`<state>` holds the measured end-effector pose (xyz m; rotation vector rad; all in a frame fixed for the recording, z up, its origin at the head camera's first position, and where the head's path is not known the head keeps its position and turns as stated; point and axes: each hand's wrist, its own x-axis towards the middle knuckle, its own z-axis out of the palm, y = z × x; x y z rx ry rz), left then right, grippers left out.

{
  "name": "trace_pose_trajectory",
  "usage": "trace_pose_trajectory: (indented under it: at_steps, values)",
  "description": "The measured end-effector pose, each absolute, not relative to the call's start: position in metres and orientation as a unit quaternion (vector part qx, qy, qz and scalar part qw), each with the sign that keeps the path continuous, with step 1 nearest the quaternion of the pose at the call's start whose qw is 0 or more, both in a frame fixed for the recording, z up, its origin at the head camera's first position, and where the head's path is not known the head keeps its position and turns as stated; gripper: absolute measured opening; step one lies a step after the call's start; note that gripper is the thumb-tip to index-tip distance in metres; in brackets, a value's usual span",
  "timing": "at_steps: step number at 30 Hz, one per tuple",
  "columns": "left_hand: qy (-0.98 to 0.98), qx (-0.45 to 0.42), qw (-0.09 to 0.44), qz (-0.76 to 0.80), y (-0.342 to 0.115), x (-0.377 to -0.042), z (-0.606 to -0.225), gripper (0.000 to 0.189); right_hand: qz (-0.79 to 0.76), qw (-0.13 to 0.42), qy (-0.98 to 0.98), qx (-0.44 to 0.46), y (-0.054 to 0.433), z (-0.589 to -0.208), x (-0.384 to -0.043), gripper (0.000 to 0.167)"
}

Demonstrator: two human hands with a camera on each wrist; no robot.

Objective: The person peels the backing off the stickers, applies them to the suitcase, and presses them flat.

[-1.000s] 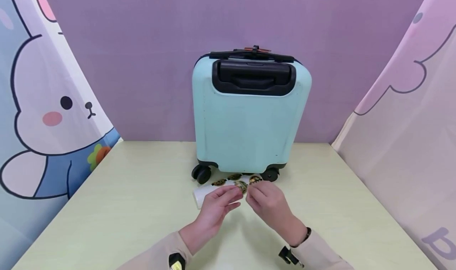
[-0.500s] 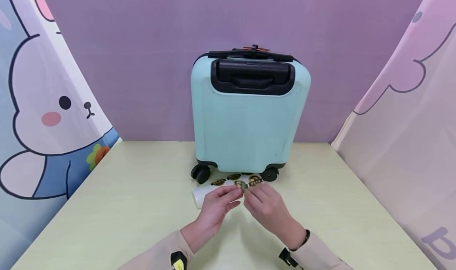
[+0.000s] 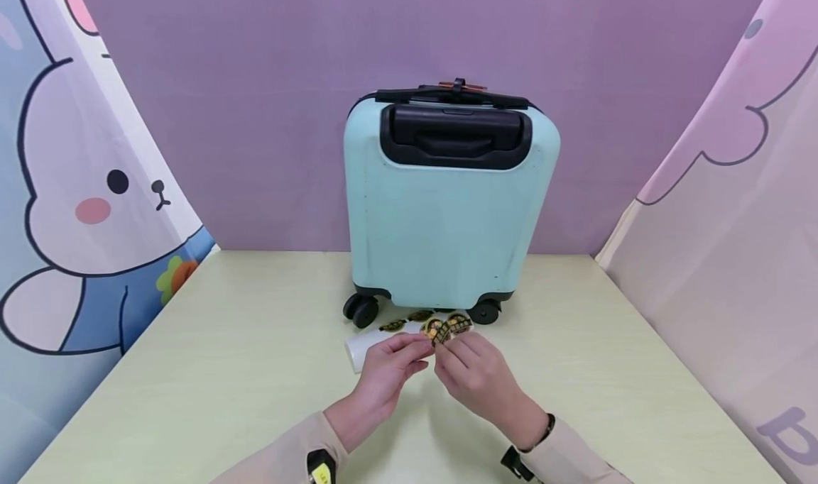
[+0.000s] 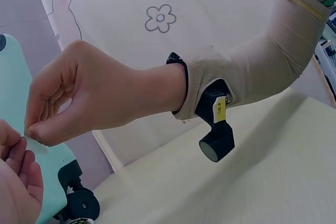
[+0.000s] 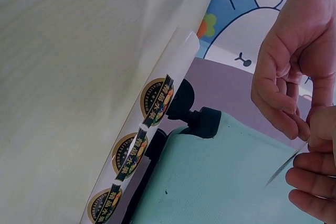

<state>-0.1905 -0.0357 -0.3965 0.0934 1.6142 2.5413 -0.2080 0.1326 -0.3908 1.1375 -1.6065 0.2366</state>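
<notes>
Both hands meet in front of the suitcase over a round gold-and-black sticker. My left hand pinches its left edge between thumb and fingers. From the other side, my right hand pinches the sticker with thumb and forefinger. In the right wrist view the sticker appears nearly edge-on, a thin strip at the fingertips. Its pale underside shows by the right hand's fingertips in the left wrist view. Behind the hands lies a white roll bearing several similar round stickers.
The light-blue suitcase stands upright on black wheels, close behind the roll. A black handle is recessed near its top. The pale wooden tabletop extends to both sides, bordered by a purple back wall and printed side curtains.
The sticker between the fingers has turned, so its printed face now shows more fully. My right hand has shifted slightly left and down; the left hand has barely moved.
</notes>
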Motion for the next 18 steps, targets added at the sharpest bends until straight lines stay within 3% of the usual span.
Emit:
trace_pose_trajectory:
  at_steps: [18]
  values:
    - [0.546, 0.017, 0.050, 0.836, -0.0414, -0.1965, -0.4024, 0.011, 0.141, 0.484, -0.736, 0.452, 0.1326, -0.3885, -0.1975, 0.034]
